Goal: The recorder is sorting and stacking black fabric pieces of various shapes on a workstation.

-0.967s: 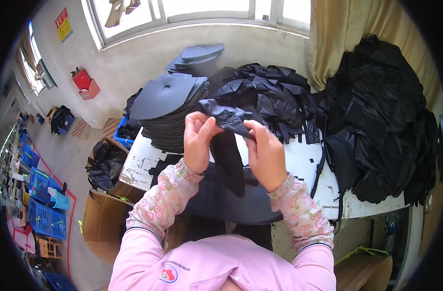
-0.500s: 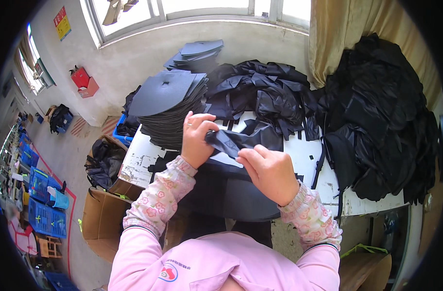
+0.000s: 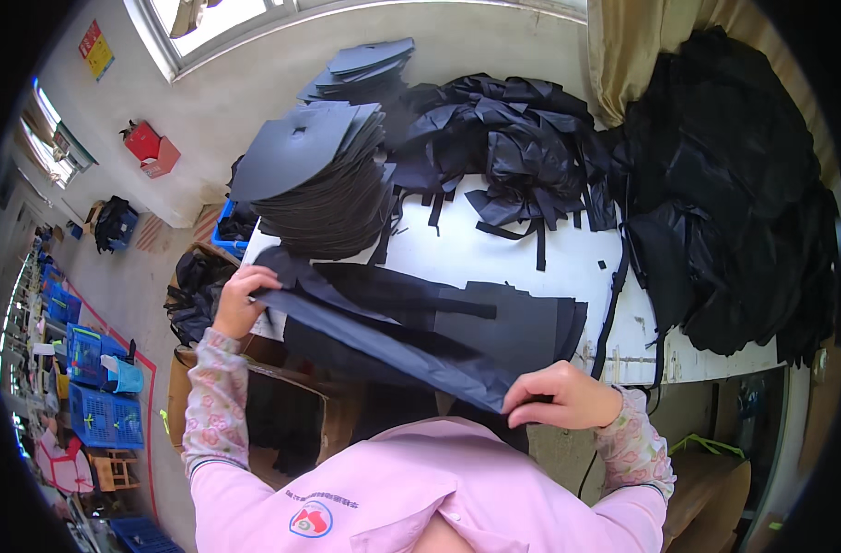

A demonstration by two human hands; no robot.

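Observation:
A long black fabric piece [image 3: 384, 343] is stretched at a slant between my two hands, above the near edge of the table. Its upper left end is pinched by my left hand [image 3: 240, 300]. Lower down on the right, the fingers of my right hand [image 3: 566, 396] close on its other end. Under and behind the fabric, flat dark sheets [image 3: 531, 323] lie along the table's front. A tall stack of dark grey sheets [image 3: 301, 166], with a notch in the top one, stands beyond my left hand. Black fabric pieces with straps [image 3: 531, 152] are heaped at the back middle.
The white table [image 3: 439, 244] stands against the wall. A large black fabric pile [image 3: 724, 194] covers its right end. Another sheet stack [image 3: 365, 66] sits behind the first. Left of the table are a blue crate [image 3: 229, 232] and a bag-filled box; a cardboard box [image 3: 303, 385] stands below.
My hands have moved apart, the left one leftward, the right one down and rightward. The fabric, bunched between them before, is now drawn out long. The view has shifted slightly.

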